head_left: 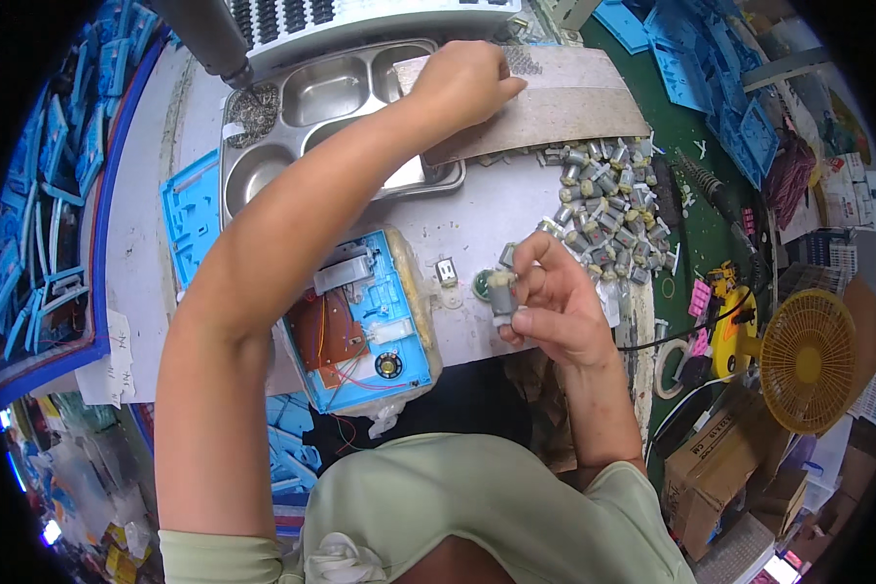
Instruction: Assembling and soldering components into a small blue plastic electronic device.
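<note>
Between the thumb and fingers of my right hand (560, 302) is a small grey cylindrical motor (500, 294), held up over the table. My left arm reaches far across the table. The left hand (467, 86) is closed above a brown board (584, 115), close to a patch of tiny dark parts (526, 64); whatever its fingers pinch is hidden. Below my left forearm lies an opened blue plastic housing (414, 365) with wires, a brown circuit board (323, 331) and a small round speaker (388, 365). A small metal bracket (446, 272) rests beside it.
A heap of similar motors (603, 209) spreads right of the board. A steel compartment tray (326, 92) with tiny screws (253, 115) stands at the back left, under a dark tool (209, 39). Blue casings (54, 165) fill a left bin. A yellow fan (806, 350) stands right.
</note>
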Tool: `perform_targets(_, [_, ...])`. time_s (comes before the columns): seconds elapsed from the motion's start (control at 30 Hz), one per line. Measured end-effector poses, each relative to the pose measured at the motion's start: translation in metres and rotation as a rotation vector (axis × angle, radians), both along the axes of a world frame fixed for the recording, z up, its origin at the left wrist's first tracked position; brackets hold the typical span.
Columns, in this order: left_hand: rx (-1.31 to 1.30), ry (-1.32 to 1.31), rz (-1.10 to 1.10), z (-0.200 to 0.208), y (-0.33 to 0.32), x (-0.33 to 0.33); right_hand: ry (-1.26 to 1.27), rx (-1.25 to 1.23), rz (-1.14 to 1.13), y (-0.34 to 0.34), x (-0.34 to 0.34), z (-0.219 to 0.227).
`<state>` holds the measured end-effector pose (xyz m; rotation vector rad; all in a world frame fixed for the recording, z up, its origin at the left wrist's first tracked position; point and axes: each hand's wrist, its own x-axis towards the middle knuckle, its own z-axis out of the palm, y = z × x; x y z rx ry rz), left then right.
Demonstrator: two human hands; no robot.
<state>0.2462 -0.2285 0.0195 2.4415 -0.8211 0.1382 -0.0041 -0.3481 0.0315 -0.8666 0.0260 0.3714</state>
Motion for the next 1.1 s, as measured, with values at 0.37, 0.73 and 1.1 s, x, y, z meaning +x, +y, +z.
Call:
perform_targets(0.37, [0.362, -0.373, -0.008, -0.013, -0.048, -0.003, -0.12, -0.533, -0.251, -0.033, -0.007, -0.004])
perform_targets(0.73, [-0.279, 0.053, -0.303, 0.05, 0.054, -0.119, -0.376, -1.373, 0.145, -0.022, 0.004, -0.005])
perform_targets(1.1, [-0.545, 0.683, -0.042, 0.05, 0.181, -0.25, -0.834, -1.719, 0.35, -0.006, 0.018, -0.008])
